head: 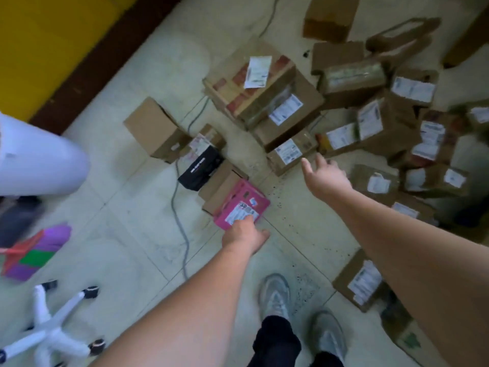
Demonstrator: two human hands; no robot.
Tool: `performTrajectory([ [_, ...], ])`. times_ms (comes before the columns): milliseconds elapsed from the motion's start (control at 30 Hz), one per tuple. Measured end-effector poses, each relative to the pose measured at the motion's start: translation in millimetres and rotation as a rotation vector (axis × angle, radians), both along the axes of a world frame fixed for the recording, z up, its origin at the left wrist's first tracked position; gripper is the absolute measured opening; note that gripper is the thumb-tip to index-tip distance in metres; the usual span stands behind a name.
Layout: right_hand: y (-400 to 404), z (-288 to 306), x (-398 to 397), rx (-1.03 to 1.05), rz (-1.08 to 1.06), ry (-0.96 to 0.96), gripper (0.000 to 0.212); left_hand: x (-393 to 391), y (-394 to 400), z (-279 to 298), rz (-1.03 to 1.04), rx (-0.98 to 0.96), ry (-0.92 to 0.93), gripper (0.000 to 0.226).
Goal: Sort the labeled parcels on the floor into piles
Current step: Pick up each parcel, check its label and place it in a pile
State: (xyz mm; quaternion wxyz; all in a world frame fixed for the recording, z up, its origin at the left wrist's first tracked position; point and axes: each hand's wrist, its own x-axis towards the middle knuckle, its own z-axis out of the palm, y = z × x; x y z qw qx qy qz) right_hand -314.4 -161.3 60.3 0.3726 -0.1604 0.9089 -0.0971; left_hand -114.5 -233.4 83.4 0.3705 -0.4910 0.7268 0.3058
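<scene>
A pink parcel [239, 205] with a white label lies on the tiled floor against a small brown box [221, 185] and a black parcel [199, 168]. My left hand [244, 234] rests its fingers on the pink parcel's near edge, thumb spread to the right. My right hand [324, 176] hovers with fingers spread, just right of a small labeled brown box [289, 152]. Several labeled cardboard parcels [370, 120] lie jumbled at the right. A big box with red tape [251, 80] sits on another carton.
A grey cable [182, 234] runs across the floor left of my hand. A white chair base [53, 332] and a purple-green object [34, 250] are at lower left. Another person's white garment [39, 160] is at left. A labeled box [362, 282] lies by my shoes [275, 295].
</scene>
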Motion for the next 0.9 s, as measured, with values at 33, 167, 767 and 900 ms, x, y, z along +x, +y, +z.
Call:
performTrajectory([
  [33, -21, -9, 13, 0.002, 0.041, -0.015, 0.072, 15, -14, -10, 0.076, 0.008, 0.007, 0.057],
  [167, -84, -62, 61, 0.027, 0.2, -0.115, 0.069, 60, -60, -59, 0.37, 0.05, 0.063, 0.047],
  [767, -83, -166, 58, -0.164, -0.139, -0.49, 0.022, 32, -90, -162, 1.334, 0.116, 0.277, 0.004],
  [900, -20, -81, 6, -0.309, -0.461, -0.415, 0.019, -26, -78, -83, 1.075, 0.062, 0.599, 0.036],
])
